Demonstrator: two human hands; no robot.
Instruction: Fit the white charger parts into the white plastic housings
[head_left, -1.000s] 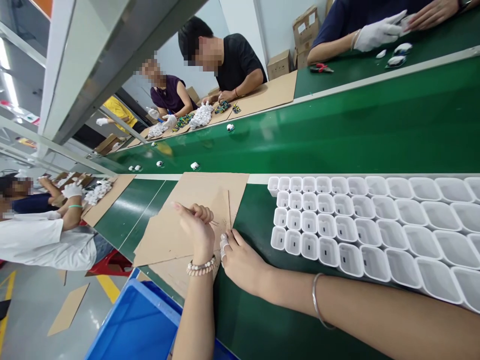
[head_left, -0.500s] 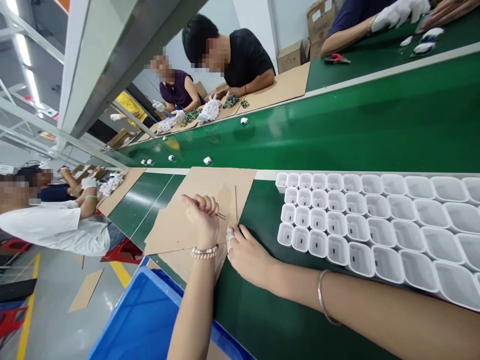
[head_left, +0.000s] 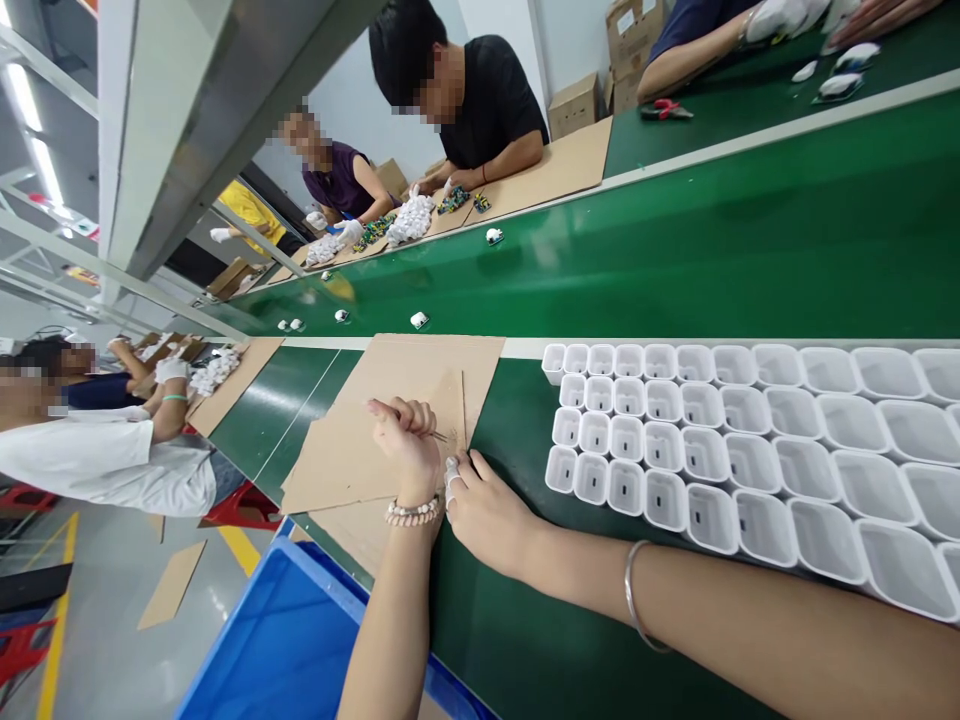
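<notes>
My left hand [head_left: 409, 440], with a beaded bracelet at the wrist, is curled around thin metal tweezers [head_left: 440, 436]. Their tips point right, just above the brown cardboard [head_left: 337, 440]. Close by, my right hand [head_left: 487, 510] wears white coverings on fingertips and a silver bangle on the forearm. Its fingers are bent together at the cardboard's right edge; what they hold, if anything, is too small to make out. A thin brown strip [head_left: 463, 405] rises beside those fingertips. The hands are near each other but look apart.
Rows of white square cups [head_left: 664, 445] fill the right side. Behind runs a green conveyor [head_left: 675, 240] carrying small white-topped parts [head_left: 419, 320]. A blue bin [head_left: 277, 630] sits lower left. Several people work across the belt and at left; red-handled pliers [head_left: 666, 110] lie at the far side.
The whole view has shifted slightly. The tweezer tips sit a little closer to my right fingertips. Both hands keep nearly the same pose.
</notes>
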